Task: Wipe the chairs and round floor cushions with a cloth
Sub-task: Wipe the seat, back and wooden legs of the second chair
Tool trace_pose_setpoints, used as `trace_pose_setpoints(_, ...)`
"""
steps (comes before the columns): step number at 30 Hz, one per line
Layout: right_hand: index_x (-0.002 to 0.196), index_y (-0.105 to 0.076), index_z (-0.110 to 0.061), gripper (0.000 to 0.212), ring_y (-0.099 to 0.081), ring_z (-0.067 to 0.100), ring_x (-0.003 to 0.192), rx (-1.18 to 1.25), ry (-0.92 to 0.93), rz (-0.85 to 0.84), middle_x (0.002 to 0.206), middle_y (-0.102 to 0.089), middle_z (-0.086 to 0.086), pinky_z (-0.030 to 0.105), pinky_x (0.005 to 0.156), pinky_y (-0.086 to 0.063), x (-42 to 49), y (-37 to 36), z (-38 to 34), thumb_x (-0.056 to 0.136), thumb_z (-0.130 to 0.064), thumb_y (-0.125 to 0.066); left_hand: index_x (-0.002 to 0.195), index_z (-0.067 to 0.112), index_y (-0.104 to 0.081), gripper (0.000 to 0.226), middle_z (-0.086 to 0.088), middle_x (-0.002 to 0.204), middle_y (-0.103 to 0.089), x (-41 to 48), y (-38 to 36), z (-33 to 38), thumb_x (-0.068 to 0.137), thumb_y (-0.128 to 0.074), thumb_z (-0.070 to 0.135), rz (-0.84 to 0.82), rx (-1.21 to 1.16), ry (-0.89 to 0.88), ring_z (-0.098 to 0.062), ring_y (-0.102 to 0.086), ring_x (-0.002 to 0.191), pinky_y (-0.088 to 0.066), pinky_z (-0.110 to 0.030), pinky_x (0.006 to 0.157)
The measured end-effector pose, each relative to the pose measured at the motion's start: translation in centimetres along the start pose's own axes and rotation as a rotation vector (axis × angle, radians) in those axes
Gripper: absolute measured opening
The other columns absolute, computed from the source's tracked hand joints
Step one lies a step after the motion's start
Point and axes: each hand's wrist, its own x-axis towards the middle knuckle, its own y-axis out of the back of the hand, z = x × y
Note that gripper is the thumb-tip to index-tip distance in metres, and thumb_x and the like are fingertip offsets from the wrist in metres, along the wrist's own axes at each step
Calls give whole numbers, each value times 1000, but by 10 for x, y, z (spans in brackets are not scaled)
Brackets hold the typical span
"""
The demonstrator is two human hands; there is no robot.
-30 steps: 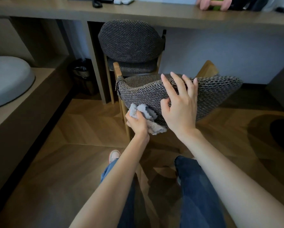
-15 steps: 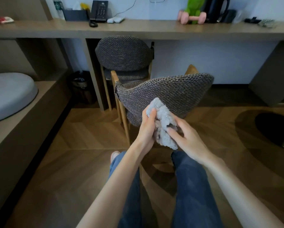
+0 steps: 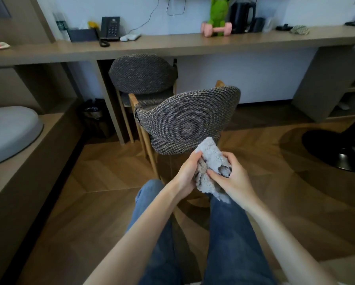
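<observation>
Both forearms enter from the lower edge and converge at mid-frame, above the person's jeans-clad legs (image 3: 230, 233).

Left hand (image 3: 187, 171): back of the hand faces the camera, and the fingers curl round the left side of the cloth (image 3: 210, 157).
Right hand (image 3: 236, 179): palm turned inward, fingers curled into the cloth's right side, thumb pressing its middle.
The hands are close together and both grip the cloth, which is bunched between them.

Cloth: grey and fluffy. Its lower end hangs below the right hand. Its upper end overlaps the lower edge of the near chair (image 3: 187, 118) backrest in this view; I cannot tell whether they touch.

Near chair: woven grey backrest on a light wooden frame, directly ahead of the hands.
Second chair (image 3: 141, 74): same fabric, pushed in under the worktop (image 3: 172, 45).
Round grey cushion (image 3: 10, 130): on the low ledge (image 3: 28, 161) at far left, well apart from the hands.

On the worktop there is a black desk phone (image 3: 110, 28), a green plush frog (image 3: 218, 11) behind a pink dumbbell (image 3: 216, 29), and a black kettle (image 3: 242, 14).

Writing: the phone keypad and the green bottle label (image 3: 62, 24) are too blurred to read.
</observation>
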Motion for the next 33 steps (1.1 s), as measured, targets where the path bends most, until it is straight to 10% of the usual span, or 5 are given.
trace_pose_setpoints(11,107,-54,-36,36,-63,-9,90,-32,-8,-33,92,-67,-27,9,68,-50,-4,-4,-2,81,-22,-75,135,14,-49,39,-14,125,-62,-7,6,0,103,-36,33,4,120,-28,-27,-58,118,-43,-43,106)
trace_pose_setpoints(23,116,-50,-38,39,-59,-5,105,61,13,-156,113,-63,-15,15,84,-50,16,-40,6,85,-28,-71,127,17,-56,35,-11,118,-67,8,48,2,102,-41,35,97,131,-68,-26,-63,111,-48,-43,100)
trace_pose_setpoints(27,122,-49,-36,48,-57,0,112,102,-36,-214,120,-60,-12,23,91,-48,31,-62,14,82,-33,-74,118,18,-62,26,-5,106,-72,16,71,2,101,-45,28,140,104,-106,-16,-69,94,-56,-29,77)
trace_pose_setpoints(33,108,-58,-32,35,-61,-9,88,23,-106,-237,95,-68,-18,7,70,-45,59,-99,34,80,-22,-76,109,18,-63,24,-1,94,-74,30,112,-4,102,-43,28,227,50,-42,-13,-70,87,-56,-27,73)
